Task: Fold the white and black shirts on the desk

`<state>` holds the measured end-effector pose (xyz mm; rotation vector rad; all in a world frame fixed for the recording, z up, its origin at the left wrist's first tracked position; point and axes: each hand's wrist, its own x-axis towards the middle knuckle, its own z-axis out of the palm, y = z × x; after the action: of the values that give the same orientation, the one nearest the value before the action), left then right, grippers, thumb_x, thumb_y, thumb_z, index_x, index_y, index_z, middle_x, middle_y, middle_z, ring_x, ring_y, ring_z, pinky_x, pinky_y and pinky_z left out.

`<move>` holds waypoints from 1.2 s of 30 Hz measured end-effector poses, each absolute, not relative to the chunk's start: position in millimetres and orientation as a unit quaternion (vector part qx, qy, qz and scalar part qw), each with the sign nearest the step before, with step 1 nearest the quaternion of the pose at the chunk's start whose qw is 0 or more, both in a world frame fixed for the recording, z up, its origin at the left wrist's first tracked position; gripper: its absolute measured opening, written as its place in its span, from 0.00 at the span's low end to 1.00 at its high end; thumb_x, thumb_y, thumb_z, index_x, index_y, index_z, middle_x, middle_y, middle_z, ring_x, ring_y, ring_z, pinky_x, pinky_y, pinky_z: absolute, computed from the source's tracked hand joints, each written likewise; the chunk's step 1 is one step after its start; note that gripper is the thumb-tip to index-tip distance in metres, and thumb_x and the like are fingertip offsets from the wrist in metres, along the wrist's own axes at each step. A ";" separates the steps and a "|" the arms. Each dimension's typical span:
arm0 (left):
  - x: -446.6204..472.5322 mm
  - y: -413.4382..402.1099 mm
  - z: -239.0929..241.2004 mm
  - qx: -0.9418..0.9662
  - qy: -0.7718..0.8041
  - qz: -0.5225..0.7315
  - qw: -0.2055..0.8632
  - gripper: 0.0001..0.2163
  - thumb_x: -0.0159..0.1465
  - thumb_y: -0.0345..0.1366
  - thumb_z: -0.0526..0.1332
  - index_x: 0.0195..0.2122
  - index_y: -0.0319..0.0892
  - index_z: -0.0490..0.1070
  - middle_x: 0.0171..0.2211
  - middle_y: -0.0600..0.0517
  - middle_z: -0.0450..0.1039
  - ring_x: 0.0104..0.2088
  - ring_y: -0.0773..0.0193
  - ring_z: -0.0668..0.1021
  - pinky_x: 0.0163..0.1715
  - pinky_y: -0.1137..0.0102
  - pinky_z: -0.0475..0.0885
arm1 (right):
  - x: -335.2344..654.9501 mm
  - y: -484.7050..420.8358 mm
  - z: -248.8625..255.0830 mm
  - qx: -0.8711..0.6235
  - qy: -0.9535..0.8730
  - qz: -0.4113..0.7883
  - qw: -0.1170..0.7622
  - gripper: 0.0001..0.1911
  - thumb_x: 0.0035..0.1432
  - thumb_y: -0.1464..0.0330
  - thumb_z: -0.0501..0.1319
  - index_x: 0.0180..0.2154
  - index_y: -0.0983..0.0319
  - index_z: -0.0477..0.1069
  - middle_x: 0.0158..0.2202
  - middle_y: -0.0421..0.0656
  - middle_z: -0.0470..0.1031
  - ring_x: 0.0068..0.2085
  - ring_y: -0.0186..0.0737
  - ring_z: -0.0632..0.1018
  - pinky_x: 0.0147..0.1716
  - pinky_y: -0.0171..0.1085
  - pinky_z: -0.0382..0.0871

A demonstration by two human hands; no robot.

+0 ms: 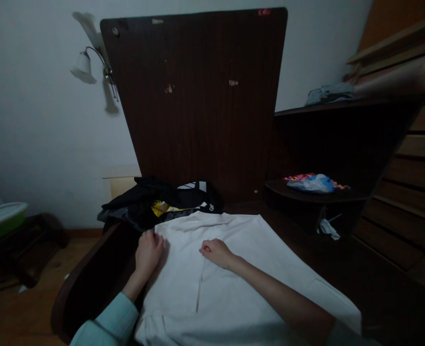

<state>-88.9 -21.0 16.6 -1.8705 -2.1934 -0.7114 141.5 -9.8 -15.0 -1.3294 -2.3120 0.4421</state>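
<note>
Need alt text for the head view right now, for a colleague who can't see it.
Two bare hands rest on a white garment spread flat on a dark wooden surface: the left hand at its left edge, the right hand, fingers curled, near its middle. A heap of black clothes lies just behind, before a tall dark wooden board.

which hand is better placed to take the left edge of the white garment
Left, probably. The left hand lies on the white garment at its left edge, near the top corner. The right hand rests mid-garment beside the centre seam, farther from that edge.
</note>
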 end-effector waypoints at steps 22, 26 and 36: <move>-106.7 -11.1 -10.5 -0.592 -0.684 -0.407 -0.124 0.12 0.50 0.45 0.53 0.27 0.42 0.62 0.23 0.54 0.69 0.23 0.64 0.73 0.23 0.73 0.65 | 141.5 -24.7 -18.9 -0.241 -0.907 0.097 0.332 0.12 0.55 0.71 0.54 0.42 0.62 0.67 0.38 0.46 0.71 0.41 0.38 0.69 0.43 0.39 0.64; -106.9 -9.9 -9.4 -0.588 -0.688 -0.396 -0.157 0.13 0.46 0.43 0.59 0.29 0.42 0.61 0.25 0.53 0.70 0.27 0.62 0.74 0.27 0.71 0.67 | 138.2 -24.7 -17.8 -0.274 -0.887 0.190 0.319 0.09 0.53 0.69 0.56 0.37 0.62 0.70 0.35 0.45 0.70 0.37 0.36 0.71 0.39 0.36 0.66; -26.1 -23.1 43.2 -0.731 -0.603 -0.285 -0.143 0.08 0.49 0.29 0.54 0.32 0.41 0.59 0.27 0.53 0.68 0.29 0.65 0.72 0.29 0.73 0.64 | 140.0 -3.5 -29.3 -0.307 -0.740 0.489 0.345 0.23 0.56 0.54 0.48 0.36 0.65 0.71 0.30 0.43 0.73 0.32 0.35 0.72 0.34 0.35 0.65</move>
<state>-26.1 -23.1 43.2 -2.5341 -2.0886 -0.9881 140.0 -3.5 -29.3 -0.7958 -1.9214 1.2695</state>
